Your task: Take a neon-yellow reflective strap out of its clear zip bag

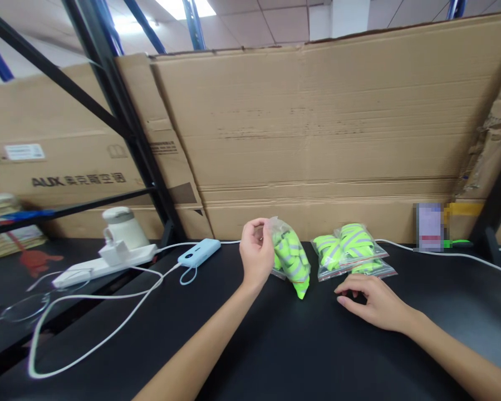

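My left hand (pixel 256 253) pinches the top of a clear plastic bag (pixel 291 257) filled with neon yellow-green reflective bands, holding it upright with its lower tip on the black table (pixel 275 345). My right hand (pixel 373 301) rests palm down on the table, fingers slightly spread, holding nothing. Just beyond its fingertips lie two more bags of the same bands (pixel 350 250), stacked flat one on the other.
A tall wall of cardboard boxes (pixel 325 139) stands behind the table. At the left are a white power strip (pixel 104 262) with a plugged-in white device, a light blue power bank (pixel 198 252), white cables (pixel 108 328) and a black rack post (pixel 125 122). Glasses (pixel 16 306) lie far left.
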A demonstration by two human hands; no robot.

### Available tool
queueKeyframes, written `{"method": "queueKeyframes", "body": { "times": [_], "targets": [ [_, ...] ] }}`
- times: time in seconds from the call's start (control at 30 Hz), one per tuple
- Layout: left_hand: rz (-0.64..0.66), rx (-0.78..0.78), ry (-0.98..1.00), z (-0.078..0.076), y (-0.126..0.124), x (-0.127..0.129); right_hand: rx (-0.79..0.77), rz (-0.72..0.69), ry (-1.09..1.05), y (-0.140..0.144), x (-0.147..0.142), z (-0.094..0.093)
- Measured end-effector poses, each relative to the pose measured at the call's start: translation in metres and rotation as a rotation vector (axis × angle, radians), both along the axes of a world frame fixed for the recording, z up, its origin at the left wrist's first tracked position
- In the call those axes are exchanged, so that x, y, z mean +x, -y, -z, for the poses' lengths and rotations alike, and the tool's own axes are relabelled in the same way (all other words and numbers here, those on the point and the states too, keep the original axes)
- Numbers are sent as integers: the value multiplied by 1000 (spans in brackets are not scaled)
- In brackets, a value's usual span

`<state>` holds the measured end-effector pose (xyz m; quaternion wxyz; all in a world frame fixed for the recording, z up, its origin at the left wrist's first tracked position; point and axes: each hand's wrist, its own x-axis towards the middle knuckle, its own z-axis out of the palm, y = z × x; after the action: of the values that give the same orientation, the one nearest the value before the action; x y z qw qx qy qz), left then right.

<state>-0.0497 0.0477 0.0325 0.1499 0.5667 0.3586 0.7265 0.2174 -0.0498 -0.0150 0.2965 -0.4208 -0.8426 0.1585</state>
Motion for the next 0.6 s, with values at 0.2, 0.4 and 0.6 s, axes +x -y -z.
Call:
{"method": "queueKeyframes", "body": {
  "times": [0.2, 0.4, 0.6],
  "targets": [
    [30, 176, -192, 0, 20, 11, 13, -9, -6, 3, -2, 0],
    [2, 552, -711, 3, 59, 30, 20, -100, -69, 13, -17, -6],
    [182, 739, -762, 6, 83, 48, 43, -198, -108, 26, -41, 7]
  ]
}}
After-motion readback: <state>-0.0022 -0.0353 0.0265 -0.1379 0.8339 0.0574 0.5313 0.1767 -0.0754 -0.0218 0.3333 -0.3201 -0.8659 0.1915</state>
